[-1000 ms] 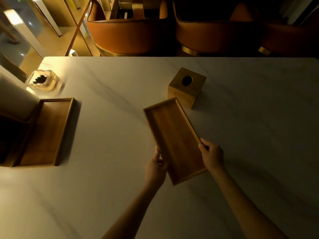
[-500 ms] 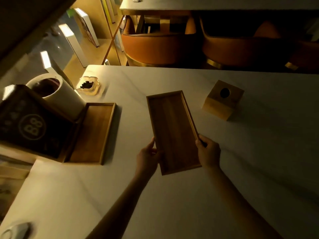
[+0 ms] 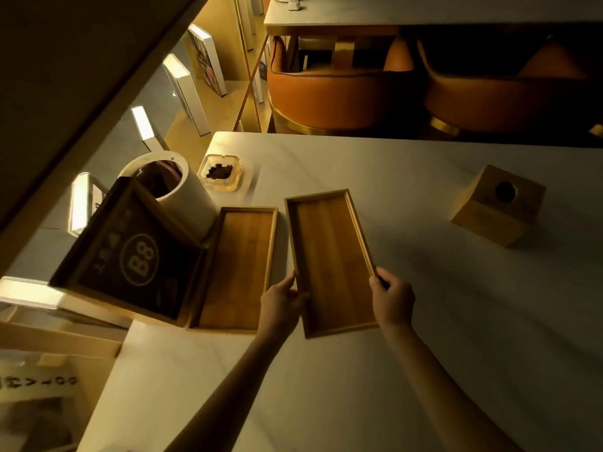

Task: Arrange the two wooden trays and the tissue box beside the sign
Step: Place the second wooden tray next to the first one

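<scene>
A long wooden tray (image 3: 331, 256) lies in the middle of the white table, held at its near end by both hands: my left hand (image 3: 282, 300) grips the left rim and my right hand (image 3: 391, 296) grips the right rim. A second wooden tray (image 3: 238, 265) rests just left of it, a narrow gap apart, against a dark sign marked B8 (image 3: 137, 256). The wooden tissue box (image 3: 499, 205), a cube with a round hole on top, stands alone at the right.
A white cylindrical bin (image 3: 177, 190) stands behind the sign, with a glass ashtray (image 3: 221, 172) beside it. Orange chairs (image 3: 342, 89) line the table's far edge (image 3: 391, 138). The left table edge drops to shelving and lit panels.
Both hands have carried the held tray leftward, from near the tissue box to beside the other tray. The view has swung left, bringing the sign and bin into sight.
</scene>
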Action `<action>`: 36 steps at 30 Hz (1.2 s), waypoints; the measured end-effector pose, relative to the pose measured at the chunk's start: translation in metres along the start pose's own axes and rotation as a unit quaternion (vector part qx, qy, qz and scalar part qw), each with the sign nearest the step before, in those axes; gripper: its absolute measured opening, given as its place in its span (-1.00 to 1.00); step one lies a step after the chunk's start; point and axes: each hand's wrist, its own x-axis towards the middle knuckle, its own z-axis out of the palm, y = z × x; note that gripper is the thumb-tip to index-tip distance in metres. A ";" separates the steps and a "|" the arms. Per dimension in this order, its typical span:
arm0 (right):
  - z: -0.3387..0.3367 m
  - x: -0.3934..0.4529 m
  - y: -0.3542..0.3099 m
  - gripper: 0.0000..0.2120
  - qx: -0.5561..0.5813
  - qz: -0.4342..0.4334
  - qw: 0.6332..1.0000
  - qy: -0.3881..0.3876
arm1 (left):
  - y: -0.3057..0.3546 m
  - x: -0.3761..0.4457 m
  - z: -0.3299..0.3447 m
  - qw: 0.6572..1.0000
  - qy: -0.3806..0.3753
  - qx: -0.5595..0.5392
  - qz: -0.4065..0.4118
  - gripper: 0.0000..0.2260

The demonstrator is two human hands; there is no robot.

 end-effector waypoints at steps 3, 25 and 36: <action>0.016 -0.001 0.002 -0.69 -0.008 0.017 1.000 0.001 | -0.009 0.007 -0.007 1.000 -0.012 0.000 -0.012 -0.53; 0.049 0.002 0.015 -0.68 -0.073 0.029 0.997 -0.015 | -0.033 0.029 -0.011 0.998 0.025 0.056 -0.027 -0.71; 0.051 0.003 0.025 -0.69 -0.118 -0.014 0.992 -0.042 | -0.039 0.029 -0.010 0.980 0.034 0.196 -0.025 -0.81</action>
